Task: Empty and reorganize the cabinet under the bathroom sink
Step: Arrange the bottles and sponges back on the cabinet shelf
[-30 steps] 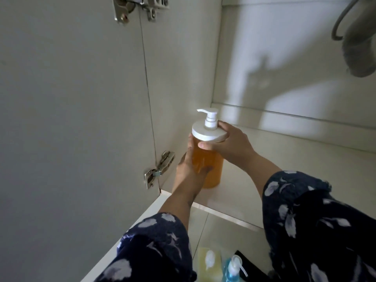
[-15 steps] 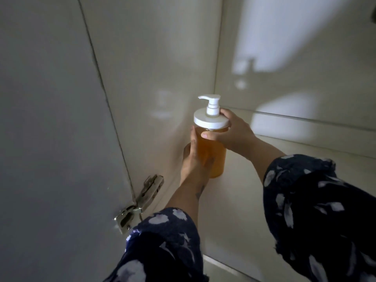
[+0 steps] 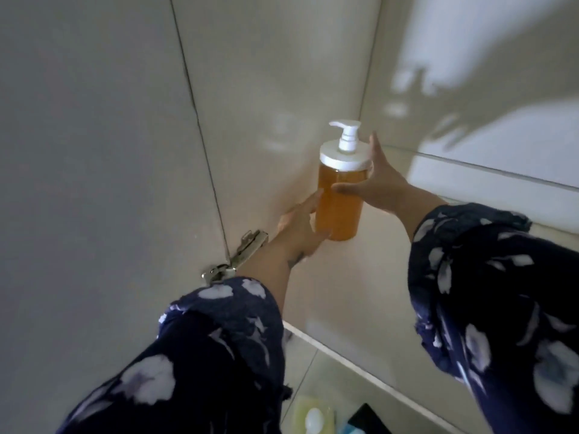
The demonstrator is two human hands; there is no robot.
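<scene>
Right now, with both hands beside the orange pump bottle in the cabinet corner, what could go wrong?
1. The pump bottle is tall with a heavy-looking white cap; the right hand is spread with straight fingers, so a careless touch might tip it.
2. The left hand lies low at the bottle's base, near the metal hinge; pulling back, the wrist or sleeve could catch on it.
</scene>
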